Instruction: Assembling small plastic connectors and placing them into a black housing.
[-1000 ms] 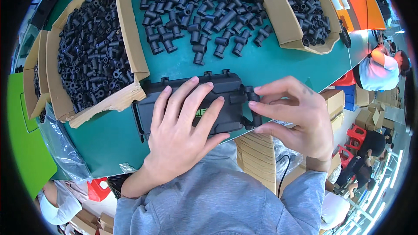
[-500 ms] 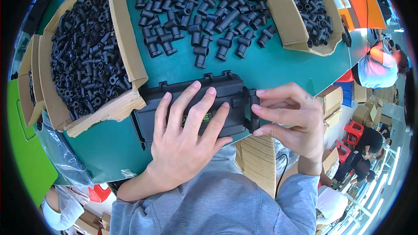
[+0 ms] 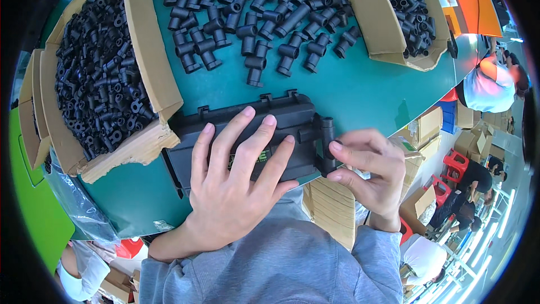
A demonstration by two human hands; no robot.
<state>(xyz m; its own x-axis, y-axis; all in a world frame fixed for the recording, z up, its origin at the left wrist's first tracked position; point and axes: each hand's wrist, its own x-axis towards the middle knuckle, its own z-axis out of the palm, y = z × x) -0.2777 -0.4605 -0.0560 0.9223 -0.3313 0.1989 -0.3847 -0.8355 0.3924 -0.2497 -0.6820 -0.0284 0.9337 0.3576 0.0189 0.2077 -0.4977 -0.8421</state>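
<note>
A black plastic case (image 3: 295,114) with green printing on its lid lies at the table's near edge. My left hand (image 3: 229,200) rests across the lid, palm down with fingers spread. On the case's right end is a black handle (image 3: 327,130) with a cylindrical knuckle at each end. My right hand (image 3: 378,171) is closed at the handle's outer side, index fingertip against its middle and thumb at the lower knuckle. The other fingers curl behind and are partly hidden. Small hinge lugs show along the case's far edge.
Black tubular fittings (image 3: 256,63) lie heaped on the green table (image 3: 371,98) beyond the case. Cardboard trays stand left (image 3: 147,39) and right (image 3: 382,25), full of black parts. At right are an orange bin (image 3: 478,14), red stools (image 3: 455,162) and people at work.
My right hand has shifted down along the handle, its upper fingers drawing back from the top knuckle. The view has shifted slightly; my left hand stays on the lid.
</note>
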